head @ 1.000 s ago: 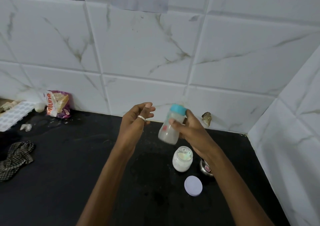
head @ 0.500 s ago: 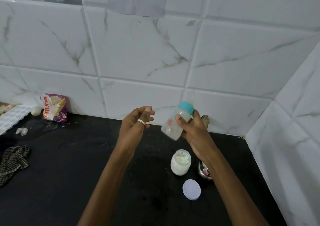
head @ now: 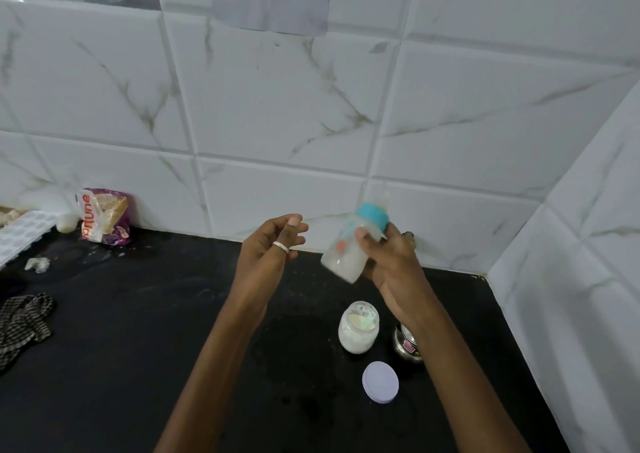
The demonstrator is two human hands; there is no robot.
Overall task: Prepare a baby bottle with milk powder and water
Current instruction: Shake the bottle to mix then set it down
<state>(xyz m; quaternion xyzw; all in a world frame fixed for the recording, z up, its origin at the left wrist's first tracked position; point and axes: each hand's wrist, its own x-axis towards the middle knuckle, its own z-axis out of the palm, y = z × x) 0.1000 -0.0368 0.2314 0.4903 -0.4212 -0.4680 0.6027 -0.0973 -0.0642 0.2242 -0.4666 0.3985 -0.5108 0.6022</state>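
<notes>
My right hand (head: 389, 258) grips a small baby bottle (head: 346, 255) with a teal collar and a clear teat, tilted to the right above the black counter (head: 138, 348). White milky liquid fills its lower part, and the bottle is motion-blurred. My left hand (head: 268, 248), wearing a ring, hovers a little to the left of the bottle with loosely curled fingers, holding nothing. Below the bottle stands an open glass jar of white milk powder (head: 358, 328). Its lilac lid (head: 380, 381) lies flat in front of it.
A small steel cup (head: 407, 343) stands right of the jar, partly hidden by my right forearm. At the far left sit a snack packet (head: 104, 217), a white ice tray (head: 20, 234) and a checked cloth (head: 24, 321). Tiled walls close the back and right.
The bottle in my right hand has swung from leaning left to leaning right, blurred throughout. My left hand stays almost still beside it.
</notes>
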